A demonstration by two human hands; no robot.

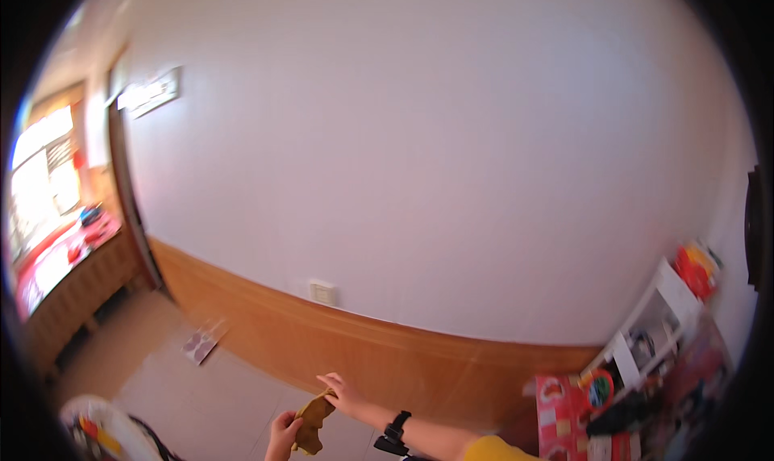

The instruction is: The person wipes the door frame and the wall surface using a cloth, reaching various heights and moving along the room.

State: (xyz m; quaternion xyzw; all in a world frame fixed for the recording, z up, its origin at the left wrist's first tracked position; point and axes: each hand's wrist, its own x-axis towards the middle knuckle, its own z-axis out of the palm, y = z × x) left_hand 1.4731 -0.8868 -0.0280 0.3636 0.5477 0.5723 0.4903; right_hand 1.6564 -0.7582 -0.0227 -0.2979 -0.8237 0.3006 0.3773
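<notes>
An olive-yellow piece of cloth (312, 423) with a wavy lower edge hangs between my two hands, low in the view. My left hand (283, 434) pinches its left side between thumb and fingers. At the upper right corner, my right hand (342, 395) grips the cloth, with some fingers stretched out beyond it. A black strap with a small device (394, 434) is around my right wrist. My right arm wears a yellow sleeve (499, 450). Below the hands the picture cuts off.
A white wall with wooden wainscot (242, 291) and a switch plate (323, 293) stands ahead. A patterned box or mat (201, 346) lies on the tiled floor. At right are a red patterned surface (553, 415) and a white shelf (650, 322); a rounded white container (115, 421) is lower left.
</notes>
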